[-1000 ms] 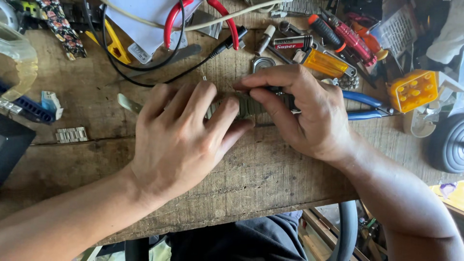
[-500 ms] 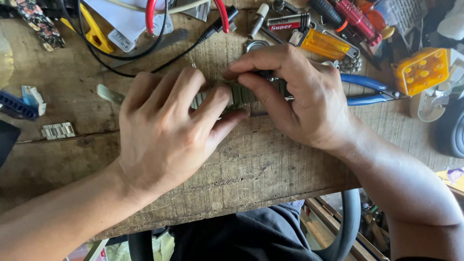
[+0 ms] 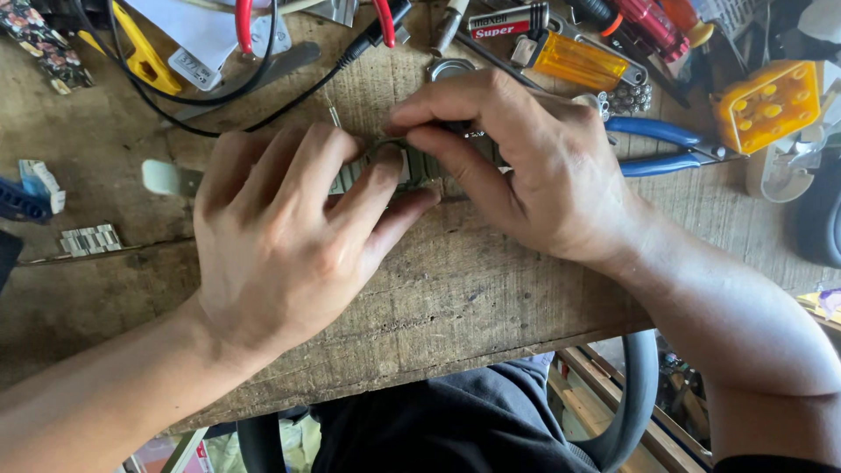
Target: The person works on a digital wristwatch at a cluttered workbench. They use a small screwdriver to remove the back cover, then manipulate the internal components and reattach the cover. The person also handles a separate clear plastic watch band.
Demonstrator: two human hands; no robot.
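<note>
Rough wooden bench [image 3: 455, 289], scarred and stained, fills most of the view; its near edge cuts across the bottom, with our dark-trousered lap and a curved black chair arm [image 3: 644, 385] below it. Clutter runs along the far edge: black cable [image 3: 263, 88] looping near the far-left corner, red-handled pliers [image 3: 243, 22] over white paper [image 3: 188, 26], a yellow tool [image 3: 144, 57] beside them, a clear yellow-handled screwdriver [image 3: 574, 60] and a battery [image 3: 508, 19] toward the far right. Blue-handled pliers [image 3: 657, 149] lie just right of our right wrist, and an orange plastic block [image 3: 766, 103] sits near the right edge. A spare piece of metal links [image 3: 86, 239] lies well apart near the left edge.

Both hands meet mid-bench, nearer the far edge. Our left hand [image 3: 280, 236] lies palm down, fingers spread, pressing the metal watch bracelet [image 3: 412, 165] flat against the wood. Our right hand [image 3: 526, 166] is curled over the bracelet's right end, thumb and forefinger pinching at it; whether it also grips a small pin or tool we cannot tell, the fingers hide that spot. Only a few greyish links show between the two hands.

We judge the step as working a link or pin in the bracelet, mid-way, nothing separated yet. Next move would call for steady hold-down from the left and a fine, controlled pinch or push from the right, without letting the band skid.
</note>
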